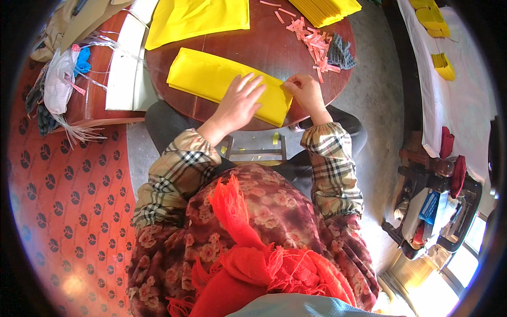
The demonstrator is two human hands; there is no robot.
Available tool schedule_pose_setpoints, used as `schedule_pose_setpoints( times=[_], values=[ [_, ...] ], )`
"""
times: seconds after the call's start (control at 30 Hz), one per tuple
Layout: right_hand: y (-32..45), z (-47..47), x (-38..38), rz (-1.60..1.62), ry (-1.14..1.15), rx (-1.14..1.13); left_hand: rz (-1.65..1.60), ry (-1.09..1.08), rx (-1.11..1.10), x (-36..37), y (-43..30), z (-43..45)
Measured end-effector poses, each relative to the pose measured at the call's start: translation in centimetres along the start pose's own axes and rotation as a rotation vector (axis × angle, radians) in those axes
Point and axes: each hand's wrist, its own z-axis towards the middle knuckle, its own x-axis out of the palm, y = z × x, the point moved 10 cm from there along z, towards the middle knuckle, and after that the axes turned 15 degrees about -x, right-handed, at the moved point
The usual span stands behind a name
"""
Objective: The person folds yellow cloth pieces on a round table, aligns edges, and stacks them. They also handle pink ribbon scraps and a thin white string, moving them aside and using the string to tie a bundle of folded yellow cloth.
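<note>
A long folded stack of bright yellow paper or thin cloth lies slantwise across the near part of a round reddish-brown table. My left hand rests flat on its upper face, fingers spread, gripping nothing. At the right end, my right hand pinches the stack's edge between thumb and forefinger. Several layers show along that end. Farther back, a wider yellow sheet or stack lies at the left. A pleated yellow bundle sits at the far right edge.
Pink paper strips lie scattered beside a crumpled grey cloth on the right. A white box or board and a bundle of cloth and strings stand left. Under the table is a stool frame. More yellow bundles lie on a white-covered surface.
</note>
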Motion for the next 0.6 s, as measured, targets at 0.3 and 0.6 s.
schedule_pose_setpoints(
  times=[0.3, 0.6],
  values=[
    [-0.7, 0.4, 1.8, -0.092, 0.150, 0.055, 0.110, 0.208, -0.017, 4.2, -0.8, -0.2],
    [-1.5, 0.5, 2.2, -0.162, 0.171, 0.043, 0.140, 0.249, -0.023, 4.9, -0.8, -0.9]
  ],
)
